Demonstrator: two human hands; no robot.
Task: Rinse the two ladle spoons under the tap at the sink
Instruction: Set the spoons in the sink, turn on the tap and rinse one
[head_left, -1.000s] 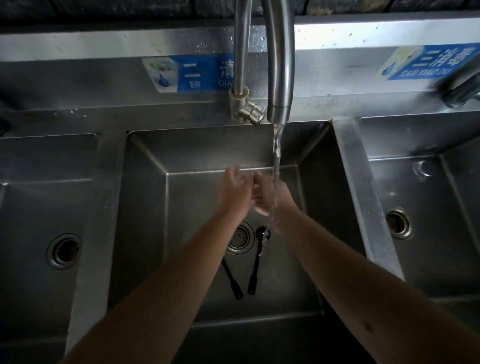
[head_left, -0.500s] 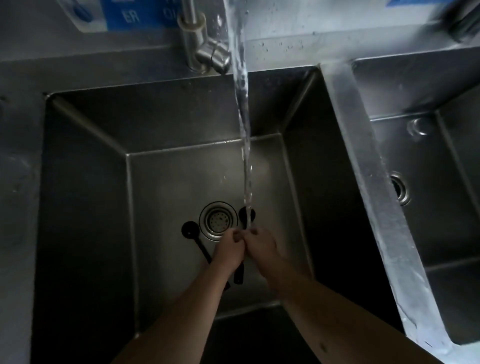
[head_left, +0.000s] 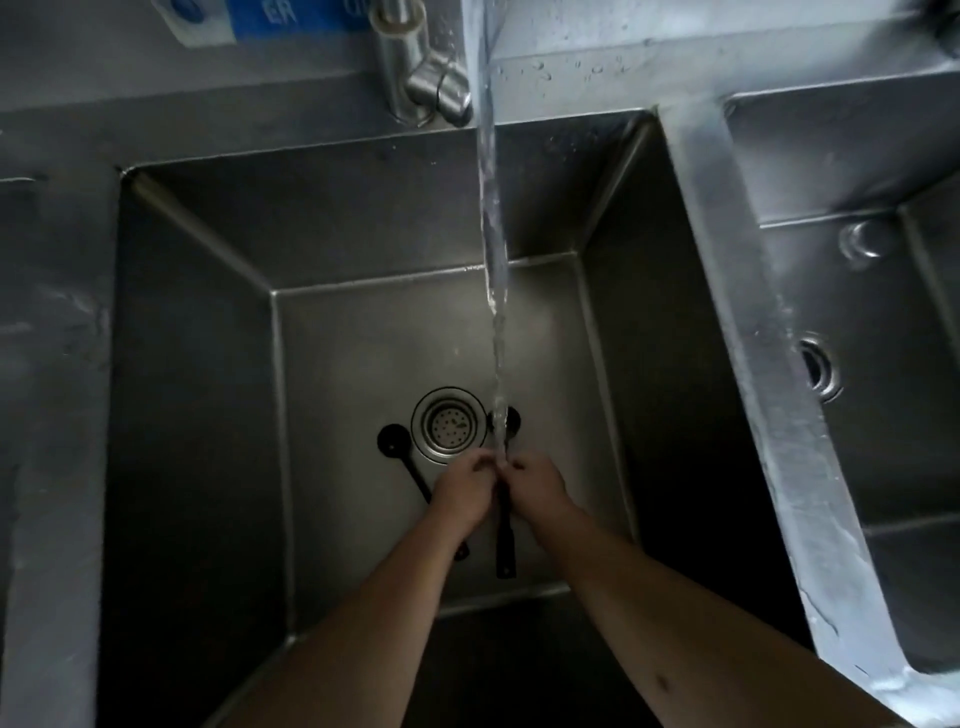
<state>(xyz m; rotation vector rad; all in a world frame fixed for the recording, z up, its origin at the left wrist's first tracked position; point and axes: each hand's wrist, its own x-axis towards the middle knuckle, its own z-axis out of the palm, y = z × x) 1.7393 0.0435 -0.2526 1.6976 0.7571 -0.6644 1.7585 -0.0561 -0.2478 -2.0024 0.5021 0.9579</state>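
Two black ladle spoons lie on the floor of the middle sink basin (head_left: 197, 395). The left ladle (head_left: 393, 439) has its bowl left of the drain, and its handle runs under my left forearm. The right ladle (head_left: 505, 545) lies right of the drain, with its handle showing between my wrists. My left hand (head_left: 462, 488) and my right hand (head_left: 537, 483) are held close together over the right ladle, fingers curled in. The water stream (head_left: 491, 234) from the tap falls right between them. I see nothing held in either hand.
The round drain strainer (head_left: 449, 423) sits between the two ladle bowls. The tap base and lever (head_left: 426, 78) stand on the back ledge. A steel divider (head_left: 753, 322) separates a second basin (head_left: 883, 467) on the right. A blue label is on the back wall.
My hands have dropped from high under the spout to just above the basin floor, and my head has moved down and closer. Both ladles stay where they lay.
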